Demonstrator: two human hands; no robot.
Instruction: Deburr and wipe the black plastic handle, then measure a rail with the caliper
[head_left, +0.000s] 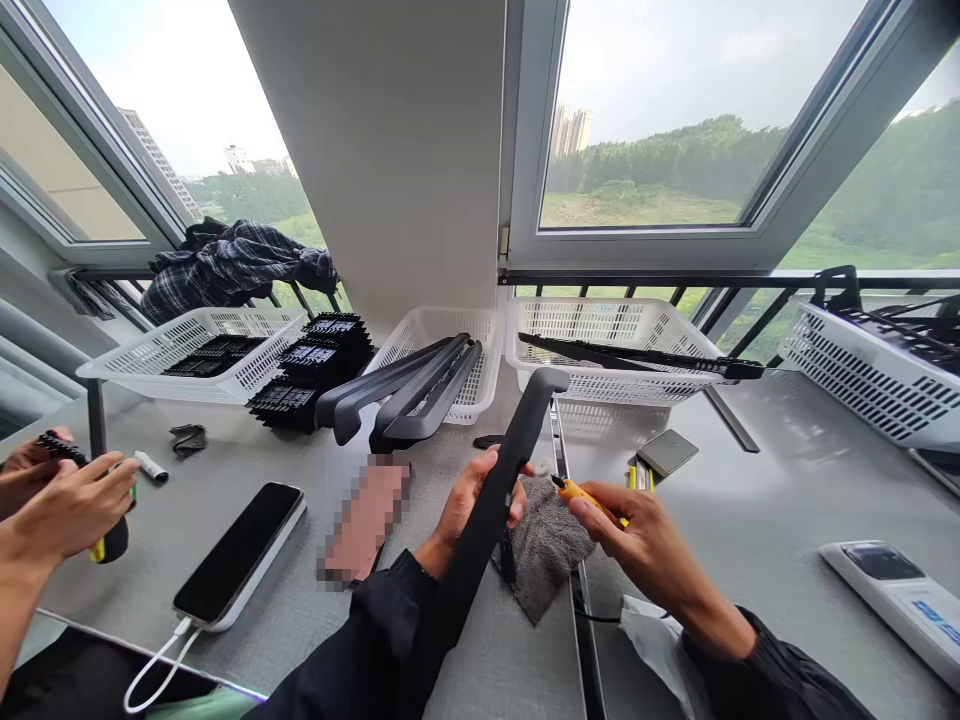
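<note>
Black wiper arm (487,510) gripped in left hand (469,500), lower end hidden by sleeve; right hand (637,540) pinches orange tool (581,492), tip unclear, grey cloth (547,545) beneath.

Desk under the windows, baskets behind, hands in front.

Left hand (471,500) wrapped round a long black plastic wiper-arm cover (495,500), rising away past the fingertips toward the white mesh basket (615,325) behind, with a thin black wiper blade (637,355) lying across its rim. Just right of those fingers, right hand (626,530) pinching a small orange-handled tool (577,492); between and beneath both hands, a grey folded cloth (547,550). Behind the right fingertips, a flat grey rectangular pad (666,452). Left of the left fingers, a black smartphone on a white cable (240,555); behind them, a middle white basket (450,330) holding more long black covers (409,395). Far left, a co-worker's hands (67,500).
</note>
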